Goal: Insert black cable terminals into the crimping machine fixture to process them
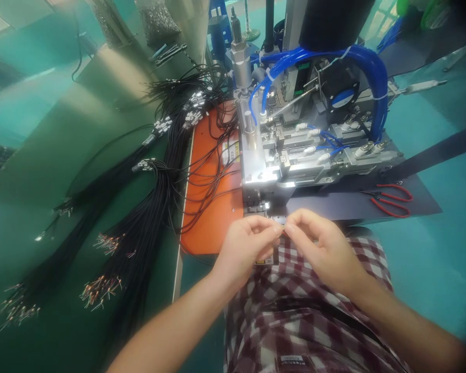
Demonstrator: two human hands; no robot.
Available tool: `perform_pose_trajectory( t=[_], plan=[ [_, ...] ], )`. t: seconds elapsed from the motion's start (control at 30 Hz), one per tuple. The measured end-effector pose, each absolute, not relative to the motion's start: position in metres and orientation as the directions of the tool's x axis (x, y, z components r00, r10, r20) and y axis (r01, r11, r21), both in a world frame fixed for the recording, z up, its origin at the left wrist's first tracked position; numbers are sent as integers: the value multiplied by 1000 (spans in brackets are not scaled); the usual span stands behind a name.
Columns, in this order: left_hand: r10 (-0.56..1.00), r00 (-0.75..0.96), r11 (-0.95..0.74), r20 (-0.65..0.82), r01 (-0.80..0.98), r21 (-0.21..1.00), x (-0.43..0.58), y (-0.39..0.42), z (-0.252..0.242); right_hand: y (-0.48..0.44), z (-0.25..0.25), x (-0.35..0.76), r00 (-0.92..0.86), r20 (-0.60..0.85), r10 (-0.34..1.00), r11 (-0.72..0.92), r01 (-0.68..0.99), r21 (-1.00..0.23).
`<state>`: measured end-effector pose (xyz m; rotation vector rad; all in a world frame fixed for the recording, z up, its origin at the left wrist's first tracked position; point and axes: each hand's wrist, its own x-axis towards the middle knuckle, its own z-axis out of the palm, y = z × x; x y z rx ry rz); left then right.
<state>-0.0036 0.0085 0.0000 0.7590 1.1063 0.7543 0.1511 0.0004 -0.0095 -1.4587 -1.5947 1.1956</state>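
Note:
My left hand (248,239) and my right hand (326,251) meet just in front of the machine, fingertips nearly touching. Each pinches with thumb and forefinger. Something very small is between the fingertips, too small to name. Right behind them stands the metal machine (262,173), with slides, fittings and blue air hoses (378,83). Its orange base plate (213,199) lies to the left, crossed by several thin black cables (202,181). The cables run from a thick bundle (151,217) with bare coppery wire ends and silvery connectors.
Red-handled pliers (392,201) lie on the grey plate (326,204) to the right. A green work surface (54,171) on the left carries more black cable bundles. A dark bar (438,150) slants in from the right. Checkered cloth (295,311) covers my lap.

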Motion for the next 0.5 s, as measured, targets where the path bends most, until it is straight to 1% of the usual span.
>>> perform_pose_trajectory(
  t=[0.07,0.13,0.3,0.4,0.5],
  plan=[
    [838,253,521,-483,-111,846,-3,8,-1,0,-9,150,-132,-94,987,-31,418,-908],
    [841,227,517,-491,-69,853,-3,8,-1,-1,-8,150,-118,-115,986,-56,420,-906],
    [855,184,496,-485,-15,868,-2,7,2,-3,-3,149,-130,-230,964,-180,316,-932],
    [849,187,507,-494,-29,861,-3,8,4,-3,-1,149,-151,-264,953,-219,262,-940],
    [819,234,555,-524,-88,827,-5,11,4,0,-3,152,-179,-266,947,-224,224,-949]
  ],
)
